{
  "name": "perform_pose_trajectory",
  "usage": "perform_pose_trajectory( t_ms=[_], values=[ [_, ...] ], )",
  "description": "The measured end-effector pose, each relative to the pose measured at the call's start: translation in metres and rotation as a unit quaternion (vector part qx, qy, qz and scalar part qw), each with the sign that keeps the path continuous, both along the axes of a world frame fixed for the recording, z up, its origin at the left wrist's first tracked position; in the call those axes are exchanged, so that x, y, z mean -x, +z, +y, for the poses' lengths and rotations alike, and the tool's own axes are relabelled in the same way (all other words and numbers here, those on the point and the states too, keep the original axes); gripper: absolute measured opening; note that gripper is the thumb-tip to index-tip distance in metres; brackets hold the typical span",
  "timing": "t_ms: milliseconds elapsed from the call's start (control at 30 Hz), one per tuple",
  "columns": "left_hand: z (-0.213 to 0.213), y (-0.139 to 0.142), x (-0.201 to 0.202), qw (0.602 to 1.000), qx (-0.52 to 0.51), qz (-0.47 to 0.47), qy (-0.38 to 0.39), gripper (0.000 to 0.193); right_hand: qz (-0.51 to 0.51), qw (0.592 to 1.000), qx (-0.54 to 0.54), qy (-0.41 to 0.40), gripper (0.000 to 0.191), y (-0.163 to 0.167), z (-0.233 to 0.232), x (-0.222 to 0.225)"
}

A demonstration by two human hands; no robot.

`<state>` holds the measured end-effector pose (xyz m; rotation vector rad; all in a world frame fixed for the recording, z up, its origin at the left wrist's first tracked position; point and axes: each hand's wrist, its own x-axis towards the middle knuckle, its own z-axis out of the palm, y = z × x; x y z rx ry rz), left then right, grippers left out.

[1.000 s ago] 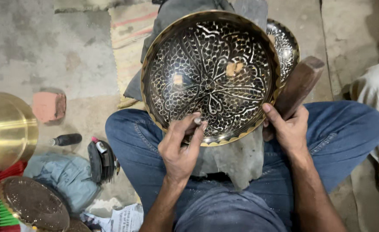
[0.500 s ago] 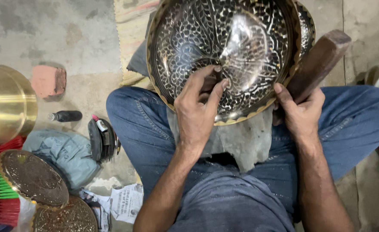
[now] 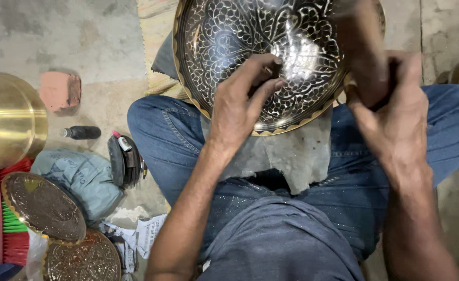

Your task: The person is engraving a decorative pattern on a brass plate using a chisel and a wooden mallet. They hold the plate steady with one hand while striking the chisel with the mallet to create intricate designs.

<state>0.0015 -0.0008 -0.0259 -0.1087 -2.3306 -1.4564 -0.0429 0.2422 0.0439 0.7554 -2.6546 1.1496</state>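
A large round brass bowl [image 3: 224,36] with dark floral engraving rests tilted on my lap, over a pale stone block [image 3: 292,156]. My left hand [image 3: 237,106] lies inside the bowl, its fingers pinched on a small metal chisel [image 3: 267,69] whose tip touches the engraved surface. My right hand [image 3: 398,117] is at the bowl's right rim, closed around a brown wooden mallet [image 3: 364,49], which is blurred by motion and covers part of the bowl. I sit cross-legged in blue jeans.
At the left are a plain brass pot [image 3: 5,122], a reddish brick [image 3: 60,91], a small dark bottle [image 3: 81,132], a black pouch [image 3: 125,161] and a grey cloth bundle [image 3: 78,177]. Two engraved plates [image 3: 42,205] and a red brush [image 3: 11,231] lie at lower left.
My right hand left the bowl's rim and took up the wooden mallet, which now swings over the bowl. My left hand with the chisel moved deeper into the bowl. The view shifted closer.
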Motion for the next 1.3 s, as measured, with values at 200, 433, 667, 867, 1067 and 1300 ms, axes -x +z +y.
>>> perform_pose_trajectory(
  t_ms=[200, 433, 667, 867, 1067, 1300],
  values=[
    [-0.001, -0.001, -0.003, 0.999, 0.015, 0.030, -0.015, 0.033, 0.039, 0.988, -0.148, 0.032, 0.059, 0.040, -0.013, -0.012],
    [-0.003, -0.002, 0.000, 0.999, 0.009, 0.037, -0.024, 0.038, 0.094, 0.955, -0.280, -0.017, 0.058, 0.051, -0.016, -0.014],
    [-0.007, -0.011, 0.007, 0.998, 0.028, 0.034, -0.040, 0.040, 0.089, 0.955, -0.283, -0.019, 0.047, 0.044, -0.012, -0.009],
    [-0.005, -0.012, 0.006, 0.998, 0.040, 0.043, -0.025, 0.039, 0.084, 0.960, -0.268, -0.005, 0.047, 0.044, -0.012, -0.009],
    [-0.005, -0.010, 0.006, 0.999, 0.033, 0.032, -0.030, 0.038, 0.085, 0.961, -0.263, -0.009, 0.044, 0.042, -0.009, -0.006],
    [-0.006, -0.013, 0.007, 0.998, 0.040, 0.036, -0.029, 0.038, 0.088, 0.954, -0.285, -0.015, 0.040, 0.037, -0.004, -0.002]
  ],
)
